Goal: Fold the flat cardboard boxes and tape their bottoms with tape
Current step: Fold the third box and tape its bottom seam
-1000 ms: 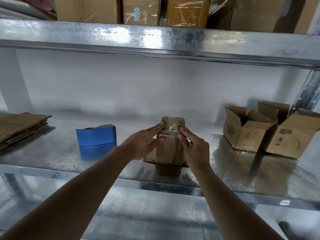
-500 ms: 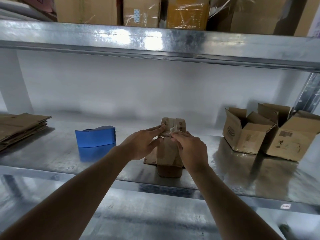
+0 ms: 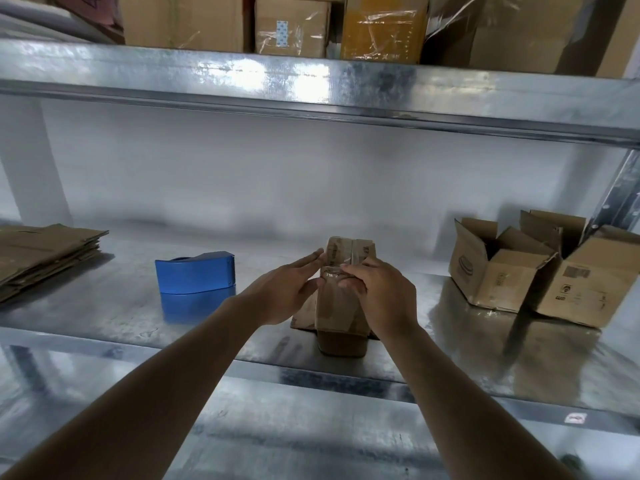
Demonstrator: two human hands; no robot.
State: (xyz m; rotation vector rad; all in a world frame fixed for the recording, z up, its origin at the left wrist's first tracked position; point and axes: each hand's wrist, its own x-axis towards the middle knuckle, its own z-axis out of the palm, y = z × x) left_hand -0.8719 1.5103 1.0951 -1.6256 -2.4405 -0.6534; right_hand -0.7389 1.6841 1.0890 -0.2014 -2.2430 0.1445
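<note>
Box (image 3: 341, 306) upright on shelf (image 3: 104, 306); between both hands' fingers (image 3: 304, 265).

Galvanized metal shelf (image 3: 114, 306) carries: small cardboard box (image 3: 341, 306) btwn left hand (image 3: 282, 292) & right hand (image 3: 382, 296); blue tape dispenser (image 3: 195, 271) left of them; flat cardboard stack (image 3: 45, 254) far left; two open boxes (image 3: 540, 275) right.

A galvanized steel shelf (image 3: 114, 306) fills the scene, its surface glossy and mirror-like under soft, bluish light. A plain white wall (image 3: 277, 181) closes the bay behind the grip. Above it, the upper shelf beam (image 3: 311, 88) catches bright glare and carries parcels wrapped in clear film (image 3: 381, 27). A perforated steel upright (image 3: 620, 195) rises far right of the grip.
</note>
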